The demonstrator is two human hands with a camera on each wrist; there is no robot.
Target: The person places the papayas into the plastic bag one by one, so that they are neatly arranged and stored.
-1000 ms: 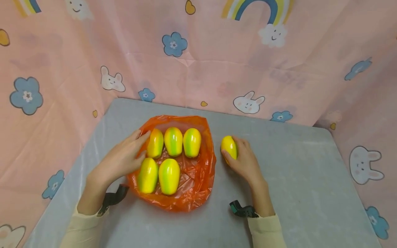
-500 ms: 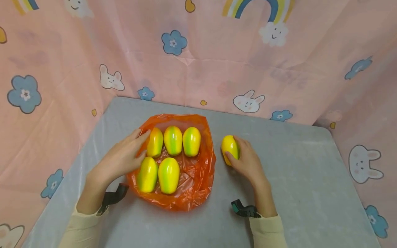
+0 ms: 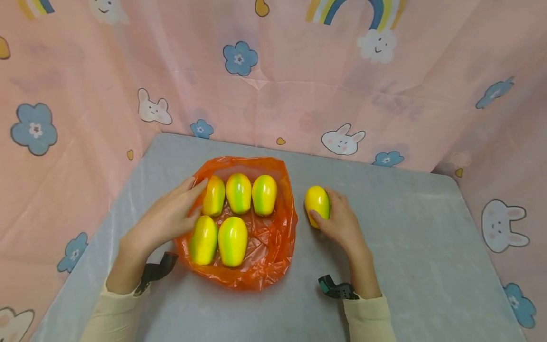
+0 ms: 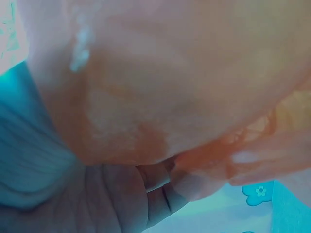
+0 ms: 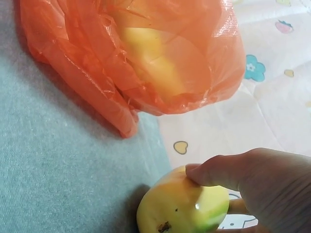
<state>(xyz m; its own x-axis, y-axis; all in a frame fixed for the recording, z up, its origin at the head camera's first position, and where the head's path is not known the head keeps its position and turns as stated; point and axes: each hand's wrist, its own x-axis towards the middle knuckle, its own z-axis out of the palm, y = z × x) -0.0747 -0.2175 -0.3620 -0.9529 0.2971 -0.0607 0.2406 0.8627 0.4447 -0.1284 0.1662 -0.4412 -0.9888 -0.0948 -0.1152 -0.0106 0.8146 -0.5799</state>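
An orange plastic bag [image 3: 273, 247] lies with its mouth spread wide on the table, and several yellow-green mangoes [image 3: 232, 241] sit in it in two rows. My left hand [image 3: 164, 221] holds the bag's left rim, its fingertips over the edge beside the leftmost mangoes. In the left wrist view, the bag's film [image 4: 170, 87] covers most of the picture and partly veils the fingers. To the right of the bag, my right hand [image 3: 342, 221] grips a single mango [image 3: 316, 204], thumb on the near side. That mango [image 5: 175, 208] rests on the table or just over it; I cannot tell which.
The grey table [image 3: 419, 247] extends to the right of both hands. Pink printed cloth [image 3: 290, 104] hangs behind it and along both sides. A black wrist strap [image 3: 158, 273] on the left arm and another strap [image 3: 335, 289] on the right jut inward.
My right hand and its mango have shifted very slightly right, and the thumb lies further across the fruit. The left hand, the bag and the mangoes in it hold their places.
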